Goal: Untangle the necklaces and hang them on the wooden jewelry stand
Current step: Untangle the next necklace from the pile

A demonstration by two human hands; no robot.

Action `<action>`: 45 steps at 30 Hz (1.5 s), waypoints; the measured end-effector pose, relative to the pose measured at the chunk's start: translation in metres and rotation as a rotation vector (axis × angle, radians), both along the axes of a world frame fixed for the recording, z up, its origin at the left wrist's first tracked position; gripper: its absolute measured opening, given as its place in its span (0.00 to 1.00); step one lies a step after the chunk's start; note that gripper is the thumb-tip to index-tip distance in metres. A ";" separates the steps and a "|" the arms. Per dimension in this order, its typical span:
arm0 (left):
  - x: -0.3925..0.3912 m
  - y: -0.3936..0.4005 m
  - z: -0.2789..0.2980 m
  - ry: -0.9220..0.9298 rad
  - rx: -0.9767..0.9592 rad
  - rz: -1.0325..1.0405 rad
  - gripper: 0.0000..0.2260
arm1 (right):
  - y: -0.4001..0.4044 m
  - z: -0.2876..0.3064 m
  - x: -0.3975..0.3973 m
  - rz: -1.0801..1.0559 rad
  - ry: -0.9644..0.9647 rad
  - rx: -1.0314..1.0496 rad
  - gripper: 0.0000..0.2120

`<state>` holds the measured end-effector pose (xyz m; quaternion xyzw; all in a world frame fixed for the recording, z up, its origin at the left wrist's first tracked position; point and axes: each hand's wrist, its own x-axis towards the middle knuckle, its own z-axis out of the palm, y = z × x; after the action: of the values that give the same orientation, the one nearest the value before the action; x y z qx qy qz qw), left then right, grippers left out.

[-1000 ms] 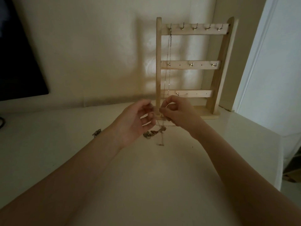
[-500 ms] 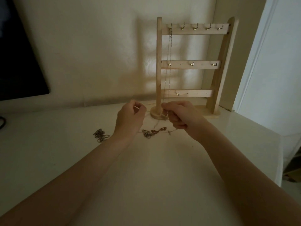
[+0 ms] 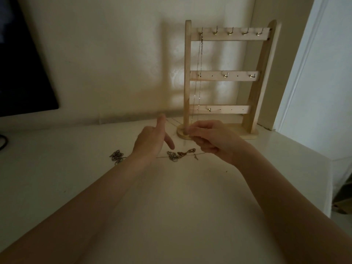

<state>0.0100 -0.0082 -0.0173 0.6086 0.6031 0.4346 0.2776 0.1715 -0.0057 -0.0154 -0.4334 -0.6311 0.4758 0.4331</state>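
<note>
Thin chain [image 3: 172,125] between left hand [image 3: 150,141], fingers loosely spread, and right hand [image 3: 213,139], fingers pinched.

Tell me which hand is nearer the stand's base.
Right. The right hand is right in front of the stand's base, overlapping its left end; the left hand is off to the left, apart from it.

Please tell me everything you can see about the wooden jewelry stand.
The wooden jewelry stand is pale, unpainted-looking wood. It stands upright on the white surface, close to the wall. Two posts rise from a flat base and carry three crossbars with small brass-coloured hooks: five on the top bar, three on the middle, one on the bottom. A thin chain hangs from the leftmost top hook, down past the lower bars. The right hand is in front of the base by the left post; whether it touches is unclear.
</note>
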 end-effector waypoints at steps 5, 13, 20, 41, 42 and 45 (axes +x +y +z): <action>-0.004 0.003 0.002 -0.274 -0.217 -0.126 0.24 | -0.001 -0.001 0.001 -0.019 -0.077 -0.032 0.09; -0.019 0.010 0.006 -0.845 -0.285 -0.142 0.18 | 0.001 0.002 0.006 -0.082 0.116 -0.205 0.14; -0.027 0.021 0.007 -1.304 -0.227 -0.158 0.14 | 0.010 0.003 0.022 -0.089 0.866 -0.290 0.14; -0.011 0.000 -0.001 0.038 -0.206 -0.403 0.08 | 0.008 0.010 0.029 -0.121 0.899 0.099 0.06; -0.011 0.000 -0.001 0.029 -0.204 -0.416 0.08 | 0.009 0.010 0.030 -0.124 0.902 0.105 0.06; -0.012 0.000 0.000 -0.025 -0.222 -0.438 0.06 | 0.010 0.009 0.030 -0.133 0.908 0.108 0.06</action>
<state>-0.0021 -0.0079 -0.0171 0.6852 0.4974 0.3027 0.4376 0.2016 0.0043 -0.0059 -0.1975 -0.3722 0.5549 0.7173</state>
